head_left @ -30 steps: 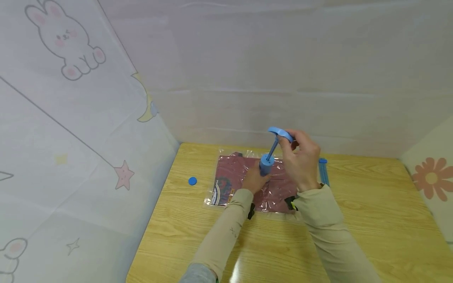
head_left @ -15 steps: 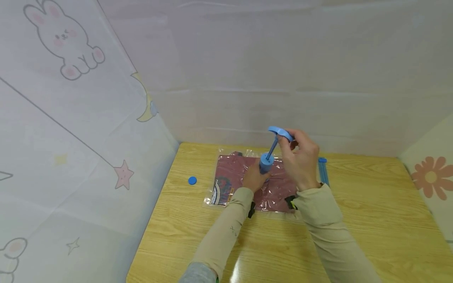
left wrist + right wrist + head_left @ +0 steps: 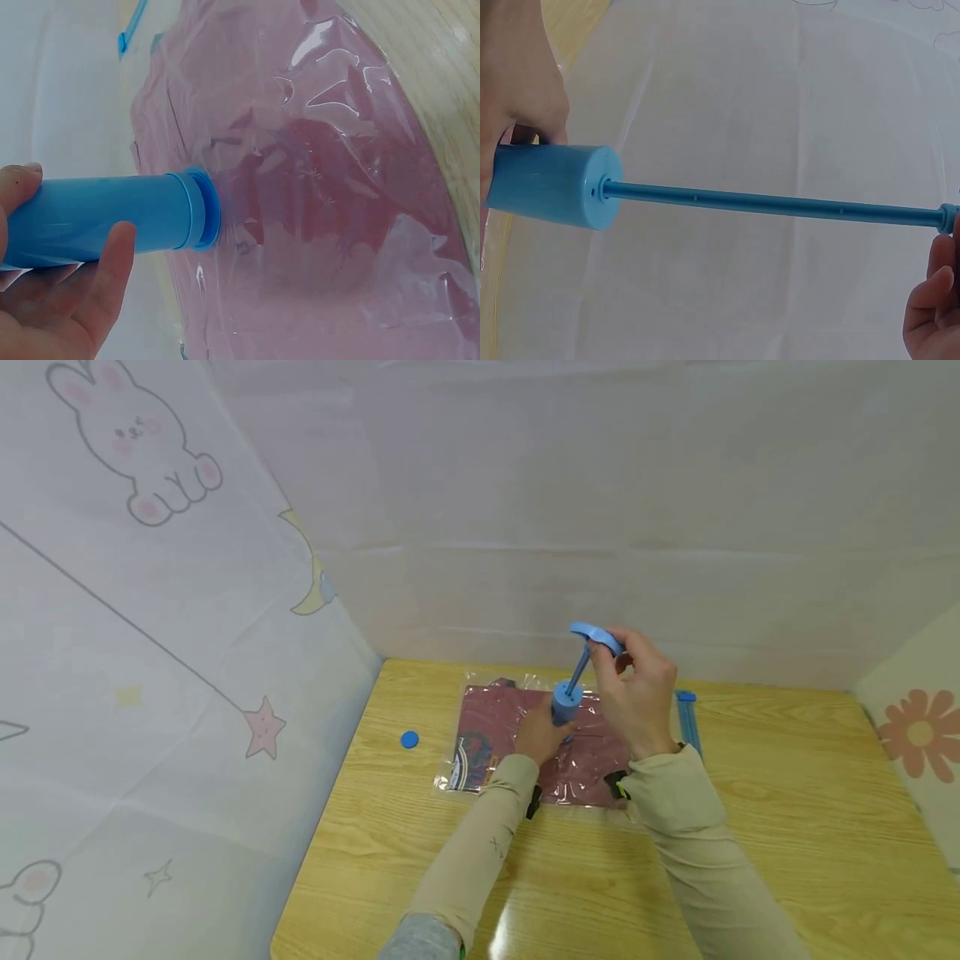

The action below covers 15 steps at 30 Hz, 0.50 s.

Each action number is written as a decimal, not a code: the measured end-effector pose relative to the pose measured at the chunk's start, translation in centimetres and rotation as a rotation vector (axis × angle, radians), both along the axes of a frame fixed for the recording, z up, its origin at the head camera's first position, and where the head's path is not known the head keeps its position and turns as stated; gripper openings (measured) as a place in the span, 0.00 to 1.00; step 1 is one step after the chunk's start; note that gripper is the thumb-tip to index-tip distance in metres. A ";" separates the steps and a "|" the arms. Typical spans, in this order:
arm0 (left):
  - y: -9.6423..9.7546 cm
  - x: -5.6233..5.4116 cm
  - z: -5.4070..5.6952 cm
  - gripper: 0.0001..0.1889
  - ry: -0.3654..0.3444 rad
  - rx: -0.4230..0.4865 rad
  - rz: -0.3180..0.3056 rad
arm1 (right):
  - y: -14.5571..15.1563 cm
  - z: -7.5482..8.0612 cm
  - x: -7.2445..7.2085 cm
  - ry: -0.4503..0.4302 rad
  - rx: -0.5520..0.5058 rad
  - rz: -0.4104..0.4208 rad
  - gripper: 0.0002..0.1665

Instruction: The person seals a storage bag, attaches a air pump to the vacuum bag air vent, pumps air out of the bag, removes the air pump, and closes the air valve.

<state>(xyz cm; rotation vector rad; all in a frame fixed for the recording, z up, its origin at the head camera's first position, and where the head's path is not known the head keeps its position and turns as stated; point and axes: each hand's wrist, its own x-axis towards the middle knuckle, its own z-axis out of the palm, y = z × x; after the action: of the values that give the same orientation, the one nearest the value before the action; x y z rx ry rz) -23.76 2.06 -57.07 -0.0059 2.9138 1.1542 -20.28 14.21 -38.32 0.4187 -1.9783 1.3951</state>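
A light blue hand pump (image 3: pixel 567 697) stands upright with its lower end against a clear plastic storage bag (image 3: pixel 480 714) that has a maroon garment inside. My left hand (image 3: pixel 540 735) grips the pump's barrel (image 3: pixel 112 210). In the left wrist view, the barrel's end meets a round blue valve (image 3: pixel 212 210) on the bag. My right hand (image 3: pixel 641 689) pinches one side of the pump's curved handle (image 3: pixel 596 637), high above the barrel. Between barrel and handle, a long stretch of the blue rod (image 3: pixel 772 204) shows in the right wrist view.
A round blue cap (image 3: pixel 409 740) lies on the wooden table (image 3: pixel 375 860) left of the bag. Beyond the right wrist lies a blue strip with a slider (image 3: pixel 687 718). Printed wall sheets (image 3: pixel 480 510) rise behind and to the left of the table.
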 end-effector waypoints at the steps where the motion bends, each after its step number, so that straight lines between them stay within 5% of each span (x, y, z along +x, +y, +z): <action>1: 0.0 0.0 0.0 0.28 -0.003 0.002 0.001 | 0.0 -0.1 -0.1 -0.001 0.001 0.001 0.08; 15: 0.0 0.0 0.1 0.28 -0.022 -0.009 0.006 | -0.4 -1.7 -0.9 -0.061 0.050 0.008 0.08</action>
<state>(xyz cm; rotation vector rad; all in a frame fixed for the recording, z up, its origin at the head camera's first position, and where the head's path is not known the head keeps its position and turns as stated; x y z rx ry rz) -23.74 2.04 -56.96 -0.0278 2.9017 1.1341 -21.19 13.78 -40.04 0.4114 -2.0664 1.3809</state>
